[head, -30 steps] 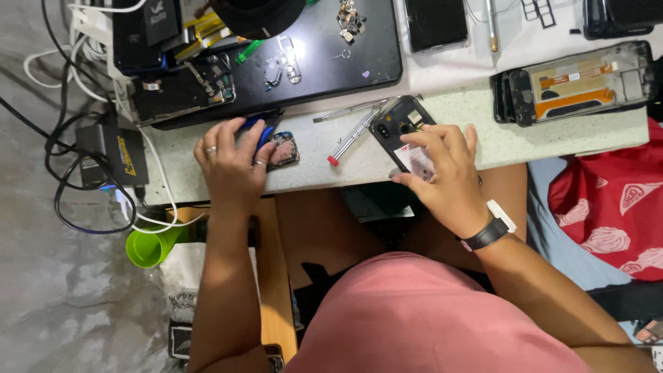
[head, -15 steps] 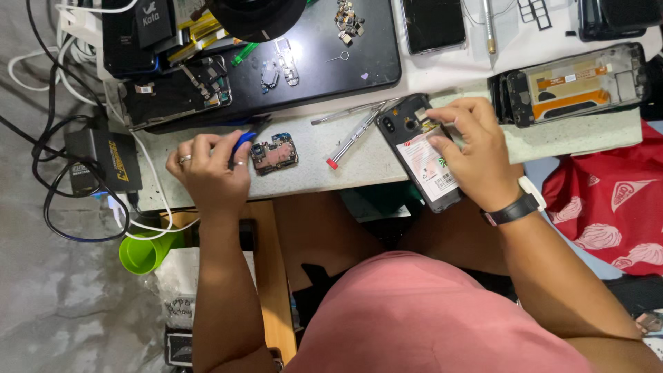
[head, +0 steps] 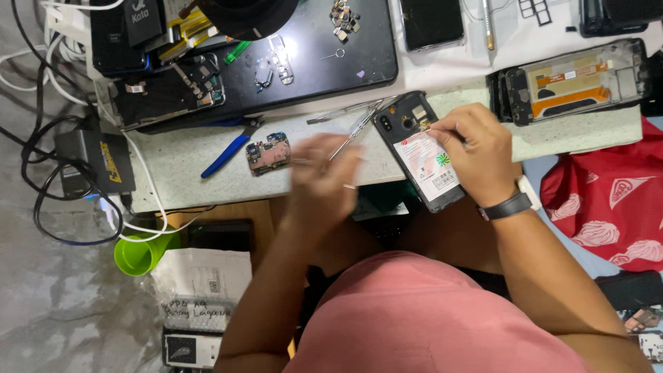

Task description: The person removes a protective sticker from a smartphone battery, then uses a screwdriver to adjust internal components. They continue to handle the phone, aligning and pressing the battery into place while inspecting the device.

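My right fingers [head: 442, 131] are pinched on the upper edge of the opened black phone [head: 421, 152], which lies at the worktop [head: 179, 162] front edge. A half-second ago my left hand [head: 321, 183] sat left of the small circuit board [head: 268, 153]; now it is blurred in motion between board and phone, its fingers closed round a thin metal tool [head: 345, 145], I judge.

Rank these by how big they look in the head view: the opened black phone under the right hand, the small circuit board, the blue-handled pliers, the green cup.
1. Opened black phone, partly covered by the right hand.
2. Blue-handled pliers and green cup: they look alike, and the cup sits lower, so unranked.
3. Small circuit board.
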